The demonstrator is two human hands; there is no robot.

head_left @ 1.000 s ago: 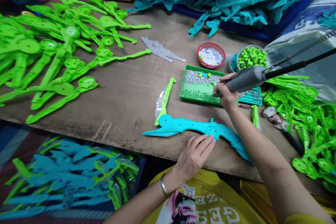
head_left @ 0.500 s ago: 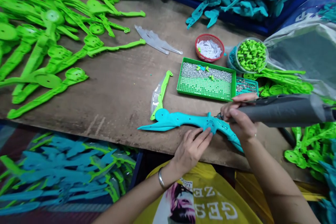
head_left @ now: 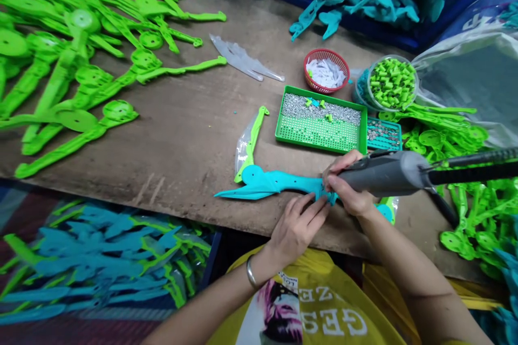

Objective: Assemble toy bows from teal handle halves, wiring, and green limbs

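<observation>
A teal plastic bow-shaped piece (head_left: 267, 183) lies near the table's front edge, a green arm with a clear blade (head_left: 247, 145) at its left end. At its right end, partly behind my right forearm, another teal disc with green and clear parts (head_left: 387, 210) shows. My left hand (head_left: 299, 221) holds the piece at its middle, fingertips on its lower edge; the thumb is hidden. Wrapped round the front of a grey electric screwdriver (head_left: 380, 173) is my right hand (head_left: 348, 186). The tool points left at the middle of the piece; its tip is hidden by the fingers.
Behind the hands stand a green tray of screws (head_left: 321, 124), a small teal tray (head_left: 384, 135), a red basket of white strips (head_left: 326, 71) and a jar of green bits (head_left: 392, 83). Green parts (head_left: 81, 64) pile up left. A blue bin (head_left: 429, 32) holds teal parts.
My right hand and the screwdriver have moved left, from the right part of the teal piece to its middle. My left hand stays almost where it was on the piece.
</observation>
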